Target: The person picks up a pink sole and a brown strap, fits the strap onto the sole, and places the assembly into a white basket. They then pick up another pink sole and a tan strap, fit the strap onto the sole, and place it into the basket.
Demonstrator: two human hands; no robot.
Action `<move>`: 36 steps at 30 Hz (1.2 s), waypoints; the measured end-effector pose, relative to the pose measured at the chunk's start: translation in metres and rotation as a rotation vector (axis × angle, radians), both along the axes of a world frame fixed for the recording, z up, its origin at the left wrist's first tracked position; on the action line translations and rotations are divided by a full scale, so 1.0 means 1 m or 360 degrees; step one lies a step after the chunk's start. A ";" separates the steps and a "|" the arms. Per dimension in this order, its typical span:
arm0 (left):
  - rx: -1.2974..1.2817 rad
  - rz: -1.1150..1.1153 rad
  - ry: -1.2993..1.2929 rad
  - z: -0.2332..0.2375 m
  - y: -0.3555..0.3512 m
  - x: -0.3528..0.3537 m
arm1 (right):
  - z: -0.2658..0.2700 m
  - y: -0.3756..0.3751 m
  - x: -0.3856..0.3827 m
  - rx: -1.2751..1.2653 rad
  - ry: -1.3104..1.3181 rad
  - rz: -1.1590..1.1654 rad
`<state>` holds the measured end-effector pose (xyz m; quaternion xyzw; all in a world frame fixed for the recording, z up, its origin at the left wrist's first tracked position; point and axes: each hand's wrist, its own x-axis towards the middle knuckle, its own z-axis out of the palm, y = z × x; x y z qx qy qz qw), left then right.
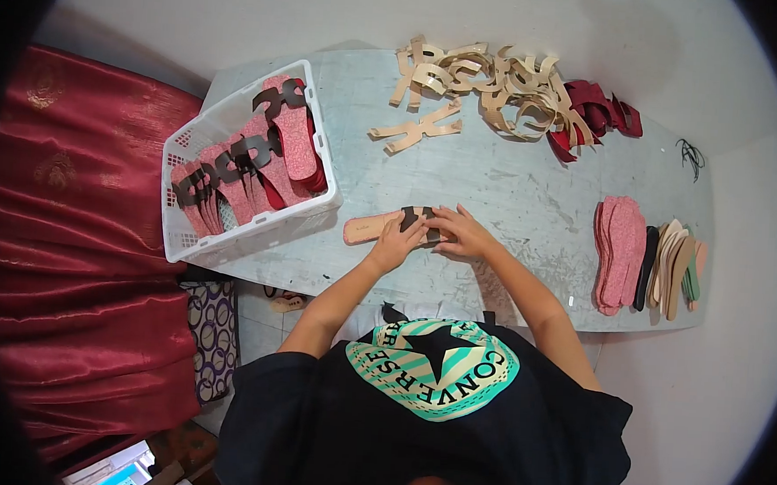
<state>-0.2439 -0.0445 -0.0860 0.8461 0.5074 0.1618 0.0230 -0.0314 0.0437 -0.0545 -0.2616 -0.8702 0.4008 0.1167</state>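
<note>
On the table in front of me lies a sandal [368,228] with a tan insole, a pinkish edge and a dark brown strap across it. My left hand [394,246] rests over its middle, the fingers pressing the strap against the sole. From the other side, my right hand [462,234] grips the sandal near the strap's right edge, fingers bent. Both hands partly cover the strap and the sole's right end, so how the strap meets the sole is hidden.
A white basket [266,227] of pink soles with dark straps stands at the left. Beige straps [528,87] and dark red straps [593,108] are heaped at the back. Pink soles [618,254] and other soles [668,266] stack at right, below a black cord [692,157].
</note>
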 end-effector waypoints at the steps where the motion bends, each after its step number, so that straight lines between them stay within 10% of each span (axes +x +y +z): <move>1: 0.0000 0.0002 0.0001 0.000 0.001 0.000 | -0.002 0.003 0.003 0.0138 0.0016 0.0093; 18: -0.0071 0.0050 -0.0219 0.008 0.005 0.000 | -0.015 0.021 0.004 0.0664 0.0168 0.0428; 21: -0.0089 0.0017 -0.0262 0.007 0.006 -0.002 | -0.037 0.025 0.002 0.0034 -0.0089 0.0310; 29: -0.0108 0.0032 -0.0289 0.005 0.003 -0.001 | -0.026 0.032 0.010 0.1002 0.0004 0.0757; 36: -0.0227 0.0035 -0.0300 0.012 0.006 -0.004 | -0.025 0.042 0.005 0.0793 0.0197 0.0839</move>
